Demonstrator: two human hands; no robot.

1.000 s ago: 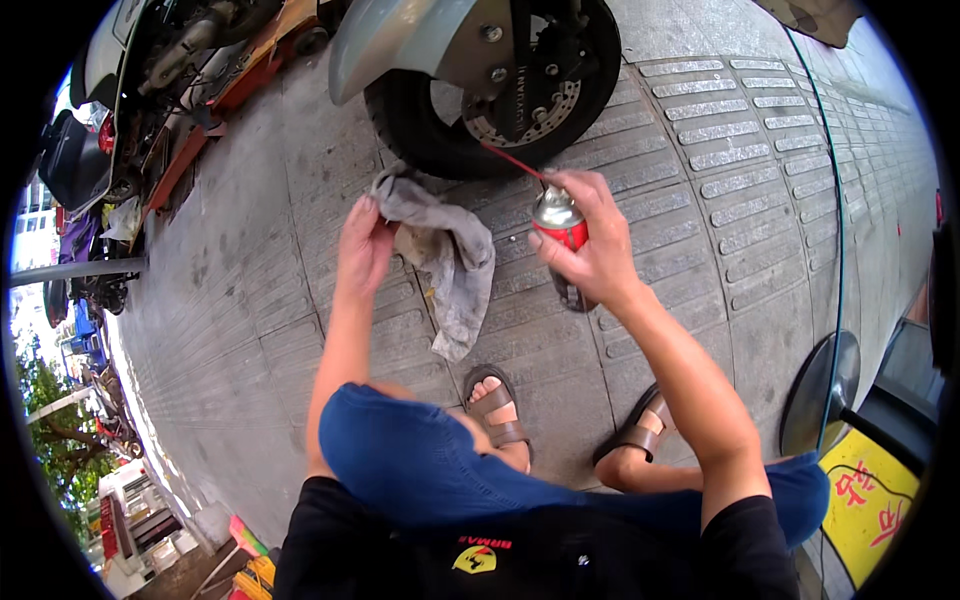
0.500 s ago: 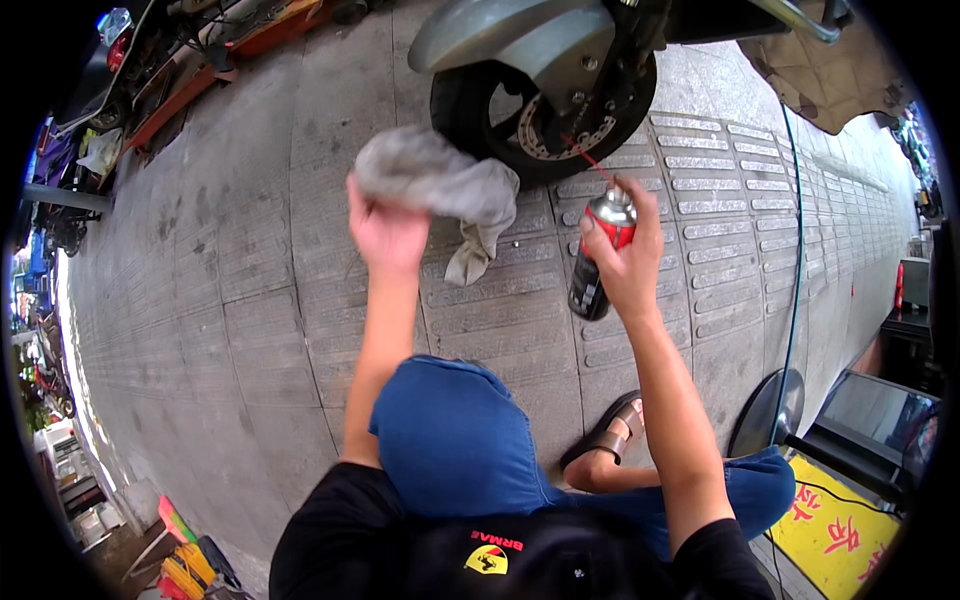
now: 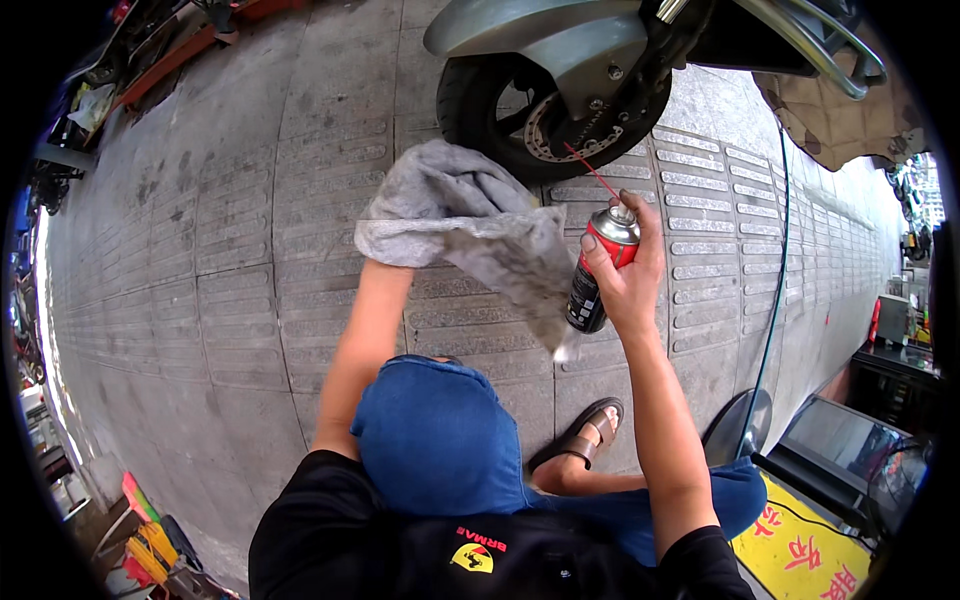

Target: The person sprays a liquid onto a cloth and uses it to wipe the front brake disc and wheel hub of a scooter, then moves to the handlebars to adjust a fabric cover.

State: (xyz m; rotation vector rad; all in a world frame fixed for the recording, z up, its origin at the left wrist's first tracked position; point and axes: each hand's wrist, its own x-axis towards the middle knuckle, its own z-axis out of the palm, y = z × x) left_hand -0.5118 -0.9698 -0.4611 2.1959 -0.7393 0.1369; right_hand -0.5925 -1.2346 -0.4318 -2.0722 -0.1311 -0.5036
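A grey, stained rag (image 3: 450, 205) drapes over my left hand, hiding its fingers; only the wrist (image 3: 388, 280) shows below the cloth. The rag's loose end hangs toward the right, close to the can. My right hand (image 3: 632, 265) grips a black and red spray can (image 3: 590, 290) with a silver top, its forefinger up at the nozzle. A thin red straw (image 3: 592, 170) runs from that nozzle toward the brake disc (image 3: 540, 135) of a motor scooter's wheel (image 3: 470, 115). The rag is just in front of the tyre.
The scooter's grey fender (image 3: 540, 40) overhangs the wheel. A dark hose (image 3: 775, 300) crosses the paving on the right, by a round black base (image 3: 738, 425). A yellow sign (image 3: 800, 545) lies at lower right. Tools (image 3: 150, 550) are at lower left.
The rag has swung and spread over my left hand, its loose end now further right and lower. My right hand still holds the can, straw toward the disc. The view has shifted slightly.
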